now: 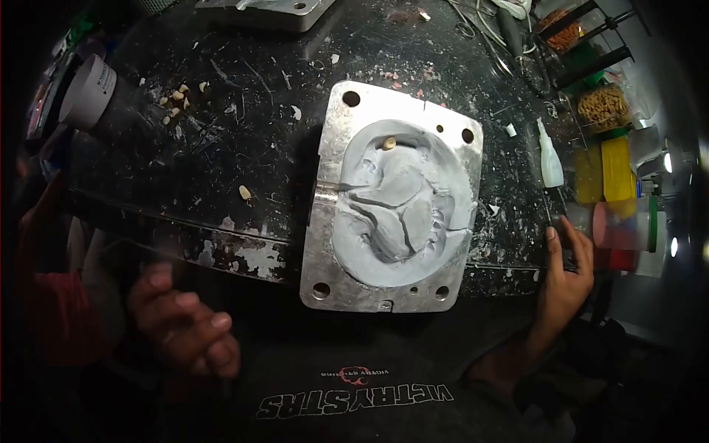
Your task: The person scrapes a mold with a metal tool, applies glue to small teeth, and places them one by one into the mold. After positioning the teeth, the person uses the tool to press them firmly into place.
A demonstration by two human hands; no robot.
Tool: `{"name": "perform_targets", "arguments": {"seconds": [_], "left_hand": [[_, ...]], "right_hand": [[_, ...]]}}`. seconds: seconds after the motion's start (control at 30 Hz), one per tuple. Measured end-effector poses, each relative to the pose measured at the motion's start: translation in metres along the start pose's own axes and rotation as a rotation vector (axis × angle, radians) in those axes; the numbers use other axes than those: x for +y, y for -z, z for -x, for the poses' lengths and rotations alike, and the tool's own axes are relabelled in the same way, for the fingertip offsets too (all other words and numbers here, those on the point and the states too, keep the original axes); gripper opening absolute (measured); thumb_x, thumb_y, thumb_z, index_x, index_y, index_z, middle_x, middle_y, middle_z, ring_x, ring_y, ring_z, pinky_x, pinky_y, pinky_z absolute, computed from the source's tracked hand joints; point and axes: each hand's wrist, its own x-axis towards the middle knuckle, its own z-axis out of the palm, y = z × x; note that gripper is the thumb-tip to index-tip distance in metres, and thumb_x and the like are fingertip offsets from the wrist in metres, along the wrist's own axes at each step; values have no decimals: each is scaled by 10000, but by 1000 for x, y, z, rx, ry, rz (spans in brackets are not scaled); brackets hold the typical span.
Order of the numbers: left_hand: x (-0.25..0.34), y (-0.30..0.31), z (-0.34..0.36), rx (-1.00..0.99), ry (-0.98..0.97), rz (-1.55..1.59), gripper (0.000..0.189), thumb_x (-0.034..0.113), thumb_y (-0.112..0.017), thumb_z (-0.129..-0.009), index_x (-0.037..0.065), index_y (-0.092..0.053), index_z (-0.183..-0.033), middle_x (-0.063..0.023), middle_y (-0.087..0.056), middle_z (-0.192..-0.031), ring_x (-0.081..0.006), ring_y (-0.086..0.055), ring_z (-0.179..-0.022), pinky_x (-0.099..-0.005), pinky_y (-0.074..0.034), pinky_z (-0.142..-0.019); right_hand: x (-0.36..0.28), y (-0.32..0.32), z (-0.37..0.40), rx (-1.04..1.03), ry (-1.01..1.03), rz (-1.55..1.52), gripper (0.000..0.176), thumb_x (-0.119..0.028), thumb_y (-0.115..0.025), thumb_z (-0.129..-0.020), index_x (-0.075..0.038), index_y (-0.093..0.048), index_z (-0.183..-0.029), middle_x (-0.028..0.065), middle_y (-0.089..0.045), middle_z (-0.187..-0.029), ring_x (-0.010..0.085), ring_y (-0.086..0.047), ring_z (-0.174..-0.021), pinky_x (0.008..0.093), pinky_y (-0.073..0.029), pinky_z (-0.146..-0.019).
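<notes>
In front of me, a metal mould half (399, 103) lies at the table's front edge, filled with grey-white plaster (402, 184) shaped in a dental arch with grooves and tooth hollows. One ivory artificial tooth (389, 143) sits in a hollow at its upper part. My left hand (188, 321) hovers left of the mould, below the table edge, fingers loosely bent and apart, slightly blurred; I see nothing in them. To the right, my right hand (567, 269) has thumb and fingertips at the prongs of thin tweezers (548, 207), just below a white nozzle bottle (550, 162).
On the dark, scratched table lie a loose tooth (244, 193) and several teeth in a cluster (177, 102). A white tub (88, 92) stands far left. Another metal mould part (288, 15) is at the back. Jars (628, 225) and cables crowd the right.
</notes>
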Motion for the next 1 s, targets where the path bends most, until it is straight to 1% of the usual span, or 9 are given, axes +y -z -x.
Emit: {"name": "perform_targets", "arguments": {"seconds": [0.07, 0.2, 0.43, 0.5, 0.57, 0.6, 0.73, 0.87, 1.0], "left_hand": [[40, 5, 35, -137, 363, -40, 175, 288, -532, -962, 178, -666, -940, -91, -530, -1077, -309, -476, -1122, -453, -492, -881], [50, -15, 160, -382, 687, -204, 335, 299, -621, -906, 55, -666, -1131, -188, -597, -1271, -386, -528, -1210, -573, -392, -1002], [6, -63, 253, -606, 842, -37, 835, 559, -627, -890, 46, -442, -1521, -230, -401, -1578, -433, -303, -1474, -553, -161, -1228], [25, -41, 204, -869, 990, 184, 542, 309, -670, -887, 72, -605, -1370, -275, -576, -1354, -453, -563, -1213, -503, -448, -1053], [40, -19, 159, -1312, 1330, 512, 654, 387, -694, -889, 70, -539, -1440, -251, -673, -1209, -450, -661, -1017, -486, -521, -938], [44, -8, 152, -1155, 1175, 732, 607, 339, -756, -871, 81, -590, -1393, -189, -738, -1006, -375, -706, -863, -434, -563, -804], [33, 5, 9, -295, 493, 813, 270, 52, -769, -834, 91, -766, -1101, -59, -728, -865, -227, -672, -746, -325, -539, -702], [11, 13, -70, -100, 515, 146, 201, 76, -784, -837, 66, -779, -1038, -69, -690, -943, -182, -612, -844, -310, -496, -740], [-11, -7, -94, -240, 586, 134, 256, 17, -738, -847, 52, -777, -1097, -71, -694, -982, -189, -606, -965, -304, -460, -881]], "right_hand": [[1, 7, -3, -47, -24, -24, 221, -58, -770, -889, -13, -763, -1105, 75, -696, -984, 174, -640, -957, 295, -486, -900], [-8, 14, -12, -101, -13, 29, 159, -53, -766, -890, 1, -761, -1039, 63, -698, -950, 158, -646, -926, 284, -494, -871], [-39, 14, 0, 15, 132, -34, 70, -10, -733, -902, 14, -679, -865, 46, -631, -826, 130, -562, -753, 256, -443, -742], [-41, 22, 18, -77, 324, -186, 111, -23, -712, -915, 27, -655, -834, 51, -564, -705, 151, -449, -649, 284, -366, -648], [-62, 13, 24, -56, 608, -327, 133, -62, -739, -901, 26, -659, -842, 67, -561, -662, 195, -432, -596, 321, -364, -606], [-71, 6, 30, 15, 646, -272, 195, -146, -779, -896, 13, -672, -862, 72, -579, -685, 202, -449, -586, 345, -372, -574], [-86, 5, 37, 13, 725, -315, 289, -278, -797, -892, -16, -682, -856, 30, -585, -630, 173, -482, -532, 344, -390, -564], [-97, 4, 52, -75, 733, -469, 263, -275, -793, -896, -46, -678, -830, -13, -598, -585, 126, -476, -473, 329, -397, -562], [-89, 1, 71, -121, 706, -506, 242, -256, -802, -884, -58, -681, -816, -14, -617, -600, 117, -489, -474, 304, -401, -559]]}}
